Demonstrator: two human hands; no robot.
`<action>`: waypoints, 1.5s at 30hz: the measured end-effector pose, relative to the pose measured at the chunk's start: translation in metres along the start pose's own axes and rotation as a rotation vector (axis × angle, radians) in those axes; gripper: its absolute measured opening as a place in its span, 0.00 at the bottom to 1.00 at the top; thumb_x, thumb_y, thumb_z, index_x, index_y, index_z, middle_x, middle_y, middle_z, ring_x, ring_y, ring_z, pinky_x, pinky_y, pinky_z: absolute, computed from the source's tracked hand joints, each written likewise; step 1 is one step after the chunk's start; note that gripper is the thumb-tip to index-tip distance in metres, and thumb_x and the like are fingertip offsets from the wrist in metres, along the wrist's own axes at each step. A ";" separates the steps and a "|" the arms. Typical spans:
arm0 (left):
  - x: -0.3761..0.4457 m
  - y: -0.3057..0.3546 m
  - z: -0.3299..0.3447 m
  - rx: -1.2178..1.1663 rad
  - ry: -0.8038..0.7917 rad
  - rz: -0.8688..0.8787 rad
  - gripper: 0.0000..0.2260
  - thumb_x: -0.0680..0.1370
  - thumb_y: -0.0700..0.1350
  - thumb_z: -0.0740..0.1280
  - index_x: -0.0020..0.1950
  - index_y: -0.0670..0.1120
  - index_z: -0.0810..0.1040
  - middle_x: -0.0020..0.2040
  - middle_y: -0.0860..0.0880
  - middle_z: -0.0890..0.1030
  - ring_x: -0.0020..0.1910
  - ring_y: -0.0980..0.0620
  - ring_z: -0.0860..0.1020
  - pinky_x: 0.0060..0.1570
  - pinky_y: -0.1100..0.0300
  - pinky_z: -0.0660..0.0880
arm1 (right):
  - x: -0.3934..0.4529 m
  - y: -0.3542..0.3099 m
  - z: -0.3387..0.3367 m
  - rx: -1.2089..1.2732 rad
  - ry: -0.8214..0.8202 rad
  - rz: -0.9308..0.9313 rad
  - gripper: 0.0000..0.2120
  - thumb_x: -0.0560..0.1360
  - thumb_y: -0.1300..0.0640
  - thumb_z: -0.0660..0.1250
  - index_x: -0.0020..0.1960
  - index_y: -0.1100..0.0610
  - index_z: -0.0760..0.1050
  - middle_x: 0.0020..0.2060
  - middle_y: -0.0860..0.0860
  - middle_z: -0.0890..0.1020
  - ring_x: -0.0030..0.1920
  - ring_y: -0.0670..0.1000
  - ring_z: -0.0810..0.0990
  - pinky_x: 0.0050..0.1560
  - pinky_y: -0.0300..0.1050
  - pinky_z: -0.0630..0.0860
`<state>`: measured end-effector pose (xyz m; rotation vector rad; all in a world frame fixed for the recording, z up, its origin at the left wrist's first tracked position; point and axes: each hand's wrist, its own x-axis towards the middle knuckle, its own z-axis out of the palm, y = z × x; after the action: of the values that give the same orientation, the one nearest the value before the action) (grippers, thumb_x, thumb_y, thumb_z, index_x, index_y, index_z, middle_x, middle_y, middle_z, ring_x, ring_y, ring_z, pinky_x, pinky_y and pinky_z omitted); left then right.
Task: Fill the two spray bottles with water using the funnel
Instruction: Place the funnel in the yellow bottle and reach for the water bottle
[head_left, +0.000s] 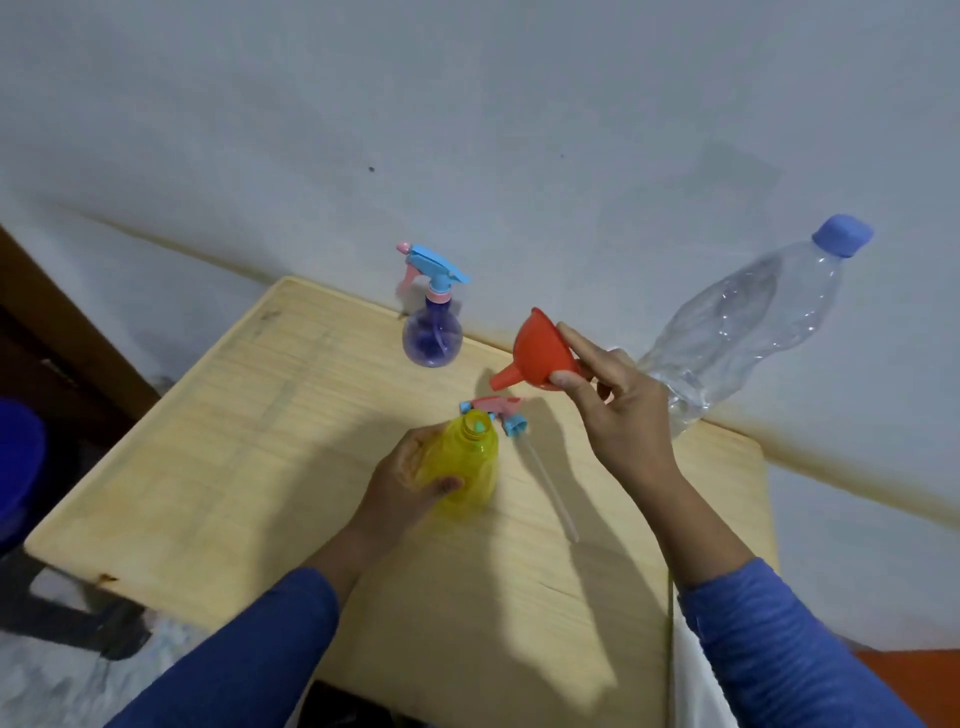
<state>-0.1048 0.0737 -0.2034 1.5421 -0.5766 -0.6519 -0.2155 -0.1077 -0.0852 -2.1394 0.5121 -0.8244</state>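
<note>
Funnel held above the open yellow bottle

The red funnel (545, 356) is pinched in the right hand (621, 415) fingers, spout pointing down-left; below them the left hand (410, 480) fingers wrap the uncapped yellow bottle (465, 462) on the tabletop (249, 447), its sprayer (501, 410) lying just behind.

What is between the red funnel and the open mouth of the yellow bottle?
Nothing visible. The right hand holds the funnel in the air, spout aimed toward the yellow bottle, which the left hand steadies. Its mouth is uncapped; the removed sprayer lies just behind on the table.
</note>
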 end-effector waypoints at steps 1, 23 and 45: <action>0.000 0.000 0.000 -0.002 0.008 0.008 0.35 0.54 0.71 0.73 0.55 0.57 0.73 0.52 0.57 0.79 0.49 0.69 0.78 0.44 0.76 0.71 | -0.003 -0.003 0.001 -0.032 -0.017 -0.057 0.21 0.73 0.58 0.70 0.64 0.47 0.71 0.36 0.38 0.78 0.39 0.36 0.73 0.43 0.25 0.67; -0.003 -0.014 0.003 -0.048 0.019 -0.049 0.25 0.61 0.56 0.74 0.57 0.62 0.74 0.53 0.58 0.81 0.54 0.61 0.79 0.54 0.62 0.73 | -0.039 -0.013 0.016 -0.162 -0.319 -0.350 0.12 0.77 0.61 0.63 0.59 0.57 0.79 0.63 0.53 0.77 0.73 0.57 0.64 0.72 0.46 0.62; 0.084 0.167 -0.055 1.227 -0.289 0.125 0.09 0.80 0.44 0.57 0.54 0.45 0.75 0.56 0.42 0.76 0.53 0.44 0.74 0.47 0.57 0.68 | 0.040 -0.077 -0.019 -0.944 -0.447 0.396 0.23 0.81 0.51 0.52 0.70 0.64 0.63 0.66 0.63 0.71 0.67 0.61 0.69 0.64 0.51 0.68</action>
<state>-0.0030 0.0422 -0.0407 2.5125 -1.4478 -0.4105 -0.1931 -0.0931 -0.0003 -2.7822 1.1893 0.2009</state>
